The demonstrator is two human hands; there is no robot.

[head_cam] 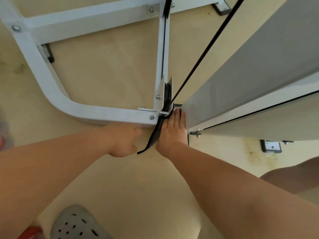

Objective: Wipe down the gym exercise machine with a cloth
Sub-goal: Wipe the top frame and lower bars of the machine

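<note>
The white metal frame (107,112) of the gym machine stands on a beige floor. A black cloth (152,140) is draped over the frame's corner, just below the black pulley (167,94), and its loose end trails toward me. My right hand (172,133) lies flat on the cloth with straight fingers, pressing it against the corner beside the white side panel (250,66). My left hand (122,138) sits curled against the near side of the bottom rail, left of the cloth, with nothing visible in it.
A black cable (207,47) runs from the pulley up to the top right. Grey rubber feet (271,146) hold the machine off the floor. My grey clog (76,223) and a red object (31,232) are at the bottom left.
</note>
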